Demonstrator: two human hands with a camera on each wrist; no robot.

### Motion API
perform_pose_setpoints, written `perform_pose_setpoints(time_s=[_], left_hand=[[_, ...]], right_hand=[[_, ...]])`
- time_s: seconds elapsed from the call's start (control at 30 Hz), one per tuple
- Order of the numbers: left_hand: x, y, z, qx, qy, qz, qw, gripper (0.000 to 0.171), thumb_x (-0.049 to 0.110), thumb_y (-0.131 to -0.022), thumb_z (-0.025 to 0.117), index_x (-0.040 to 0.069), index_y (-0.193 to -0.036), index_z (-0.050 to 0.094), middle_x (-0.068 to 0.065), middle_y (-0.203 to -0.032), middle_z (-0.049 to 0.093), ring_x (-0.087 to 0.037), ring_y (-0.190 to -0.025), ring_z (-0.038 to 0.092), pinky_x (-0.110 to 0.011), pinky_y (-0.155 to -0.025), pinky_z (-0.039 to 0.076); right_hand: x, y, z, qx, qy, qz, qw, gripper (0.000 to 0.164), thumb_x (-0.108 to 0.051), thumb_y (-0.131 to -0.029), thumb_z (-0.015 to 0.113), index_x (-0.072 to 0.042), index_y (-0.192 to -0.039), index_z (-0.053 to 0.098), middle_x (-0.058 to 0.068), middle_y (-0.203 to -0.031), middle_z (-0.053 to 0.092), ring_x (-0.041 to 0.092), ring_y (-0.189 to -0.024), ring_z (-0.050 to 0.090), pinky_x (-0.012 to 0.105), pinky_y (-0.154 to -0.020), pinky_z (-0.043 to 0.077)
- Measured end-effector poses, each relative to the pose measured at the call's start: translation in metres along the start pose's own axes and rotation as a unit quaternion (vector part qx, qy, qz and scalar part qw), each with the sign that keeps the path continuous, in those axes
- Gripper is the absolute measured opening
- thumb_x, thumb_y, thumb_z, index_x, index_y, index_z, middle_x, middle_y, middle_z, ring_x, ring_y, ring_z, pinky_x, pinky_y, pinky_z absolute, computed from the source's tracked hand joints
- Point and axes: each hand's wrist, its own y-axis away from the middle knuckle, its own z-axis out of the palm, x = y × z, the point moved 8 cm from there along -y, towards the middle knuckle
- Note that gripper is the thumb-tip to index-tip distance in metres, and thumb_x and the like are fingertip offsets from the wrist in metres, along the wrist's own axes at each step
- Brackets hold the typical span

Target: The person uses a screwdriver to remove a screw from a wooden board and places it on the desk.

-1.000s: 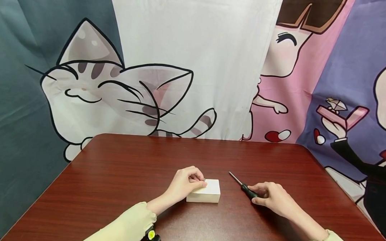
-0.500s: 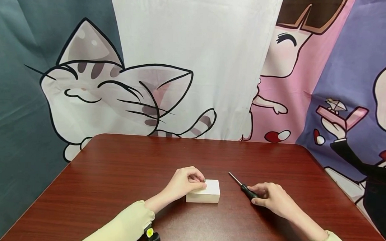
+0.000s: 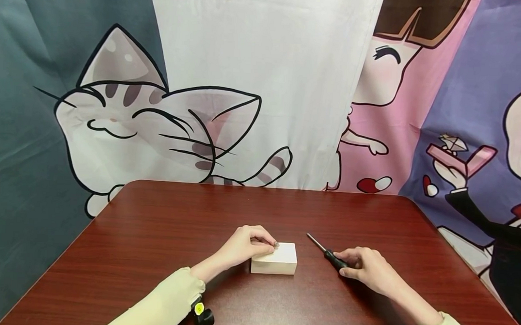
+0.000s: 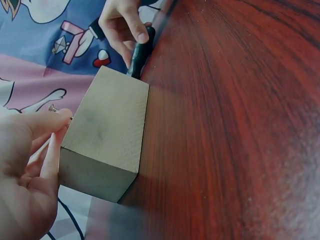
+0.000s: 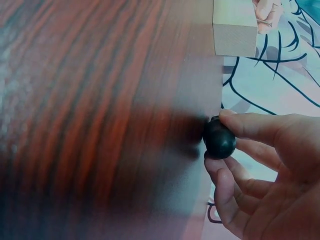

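A pale wooden block [image 3: 274,266] lies on the table in front of me. My left hand [image 3: 244,246] is at its top left and pinches a small screw [image 4: 52,108] between thumb and fingertips. In the left wrist view the screw's head sticks out past the thumb; its tip is close to the block's top face, and I cannot tell whether it touches. To the right of the block, my right hand [image 3: 371,268] grips a screwdriver [image 3: 336,260] by its black handle [image 5: 220,140]. The screwdriver's metal shaft [image 3: 315,241] points away and to the left.
The reddish-brown wooden table [image 3: 175,212] spreads around both hands. Behind it hangs a cloth backdrop [image 3: 265,51] with cartoon figures. A black camera [image 3: 203,319] is strapped at the left wrist.
My left wrist and sleeve have shifted slightly left, with the fingertips still at the block's top. The screwdriver's tip has drifted slightly left in the right hand. The block stays in place.
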Motion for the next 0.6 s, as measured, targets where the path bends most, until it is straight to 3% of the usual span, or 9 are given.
perform_pose_setpoints(time_s=[0.6], left_hand=[[-0.0021,-0.0005,-0.0007,0.041,0.002,-0.008,0.9991,0.004,0.017,-0.082,0.080,0.018,-0.084,0.077,0.002,-0.092,0.075,-0.003,-0.076,0.066,-0.016,-0.070,0.051]], right_hand=[[0.0015,-0.0001,0.0005,-0.002,0.000,0.004,1.000,0.036,-0.022,-0.080,0.081,-0.012,-0.114,0.073,0.001,-0.097,0.076,-0.004,-0.071,0.056,0.020,-0.063,0.047]])
